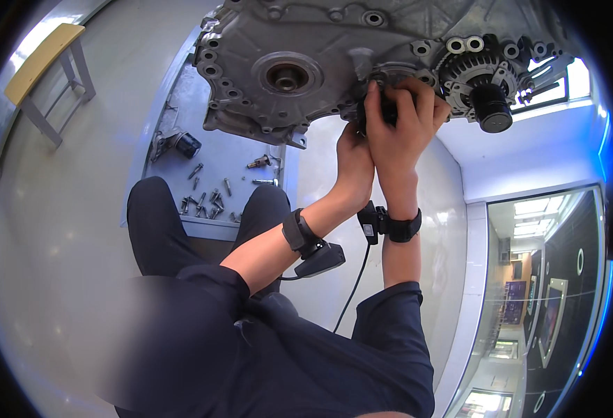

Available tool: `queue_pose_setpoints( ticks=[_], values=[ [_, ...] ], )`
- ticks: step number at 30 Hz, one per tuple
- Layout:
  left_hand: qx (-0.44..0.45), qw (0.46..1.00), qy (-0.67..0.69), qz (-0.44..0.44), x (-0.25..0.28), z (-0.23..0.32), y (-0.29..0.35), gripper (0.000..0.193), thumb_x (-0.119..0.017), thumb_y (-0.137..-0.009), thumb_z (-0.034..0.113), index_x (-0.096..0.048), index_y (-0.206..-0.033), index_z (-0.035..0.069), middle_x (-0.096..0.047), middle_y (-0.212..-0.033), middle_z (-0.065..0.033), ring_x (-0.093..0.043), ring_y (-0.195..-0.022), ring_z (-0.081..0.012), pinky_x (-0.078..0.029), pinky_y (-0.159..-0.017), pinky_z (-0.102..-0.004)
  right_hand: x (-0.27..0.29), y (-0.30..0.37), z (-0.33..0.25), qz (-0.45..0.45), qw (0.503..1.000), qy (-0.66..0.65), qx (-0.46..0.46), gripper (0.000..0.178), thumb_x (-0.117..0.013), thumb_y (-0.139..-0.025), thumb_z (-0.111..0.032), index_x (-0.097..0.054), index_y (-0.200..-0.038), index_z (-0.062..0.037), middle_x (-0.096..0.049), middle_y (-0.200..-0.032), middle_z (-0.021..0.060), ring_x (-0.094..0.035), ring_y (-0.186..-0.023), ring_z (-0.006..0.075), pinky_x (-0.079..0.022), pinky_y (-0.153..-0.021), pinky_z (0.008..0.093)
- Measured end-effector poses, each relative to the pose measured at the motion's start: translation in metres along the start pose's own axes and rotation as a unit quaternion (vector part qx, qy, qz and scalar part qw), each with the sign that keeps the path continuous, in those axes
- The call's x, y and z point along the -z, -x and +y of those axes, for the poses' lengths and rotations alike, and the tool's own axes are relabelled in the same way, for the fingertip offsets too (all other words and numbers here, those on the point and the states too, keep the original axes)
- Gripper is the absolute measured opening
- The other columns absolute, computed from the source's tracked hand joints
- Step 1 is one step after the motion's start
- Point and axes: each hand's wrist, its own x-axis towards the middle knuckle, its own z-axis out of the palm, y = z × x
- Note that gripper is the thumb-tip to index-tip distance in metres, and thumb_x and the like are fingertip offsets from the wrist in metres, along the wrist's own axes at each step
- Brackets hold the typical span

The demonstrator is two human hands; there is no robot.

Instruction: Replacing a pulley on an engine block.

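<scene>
The underside and side of a grey metal engine block [334, 42] fill the top of the view. Both of my arms reach up to it, and my hands meet at a black part [389, 110] on its lower edge. My right hand [405, 118] curls its fingers round this part, which is mostly covered, so its kind does not show. Close against it from the left, my left hand [355, 148] reaches to the same spot, its fingers hidden behind the right hand and the part. To the right of my hands, an alternator [484, 87] with a black pulley end is mounted on the block.
Below the engine stands a grey tray table [209, 228] holding several loose bolts [214, 202], a bracket with a black cylinder [177, 144] and a small metal fitting [259, 161]. A wooden-topped stool [45, 61] is at the far left. A black cable [354, 296] hangs from my right wrist band.
</scene>
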Motion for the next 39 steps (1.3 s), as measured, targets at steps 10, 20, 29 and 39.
queue_pose_setpoints(
  ticks=[10, 20, 29, 39],
  values=[
    [0.021, 1.000, 0.016, -0.003, 0.002, 0.002, -0.003, 0.030, -0.047, -0.096, 0.012, -0.049, -0.124, 0.000, -0.060, -0.111, -0.0071, -0.062, -0.096, -0.0125, -0.051, -0.076, -0.0267, 0.002, -0.011, -0.009, -0.042, 0.999, 0.022, -0.017, 0.016, -0.079, -0.078, -0.013, -0.066, -0.086, -0.0081, -0.063, -0.104, 0.0061, -0.052, -0.097, 0.0304, -0.044, -0.080, 0.0396],
    [0.040, 0.999, -0.001, -0.009, 0.006, 0.004, -0.003, 0.034, -0.048, -0.095, 0.013, -0.048, -0.126, 0.000, -0.061, -0.111, -0.0070, -0.062, -0.101, -0.0137, -0.051, -0.077, -0.0267, 0.005, -0.005, -0.010, -0.037, 0.998, 0.049, -0.004, 0.016, -0.079, -0.077, -0.014, -0.068, -0.089, -0.0088, -0.066, -0.101, 0.0020, -0.057, -0.092, 0.0281, -0.048, -0.077, 0.0386],
    [0.031, 0.998, 0.046, -0.020, 0.002, 0.004, -0.003, 0.036, -0.049, -0.097, 0.011, -0.044, -0.130, -0.002, -0.061, -0.112, -0.0095, -0.063, -0.102, -0.0156, -0.054, -0.080, -0.0290, 0.000, -0.003, -0.009, -0.027, 0.999, 0.046, -0.012, 0.015, -0.078, -0.081, -0.017, -0.066, -0.084, -0.0081, -0.067, -0.100, 0.0016, -0.057, -0.093, 0.0280, -0.048, -0.079, 0.0387],
    [0.056, 0.996, 0.062, -0.005, 0.012, 0.000, -0.008, 0.038, -0.047, -0.097, 0.008, -0.042, -0.131, -0.005, -0.062, -0.111, -0.0117, -0.065, -0.096, -0.0157, -0.055, -0.080, -0.0287, 0.000, -0.011, -0.019, -0.039, 0.997, 0.065, -0.030, 0.013, -0.073, -0.084, -0.016, -0.064, -0.087, -0.0069, -0.064, -0.102, 0.0054, -0.058, -0.091, 0.0310, -0.045, -0.080, 0.0426]
  ],
)
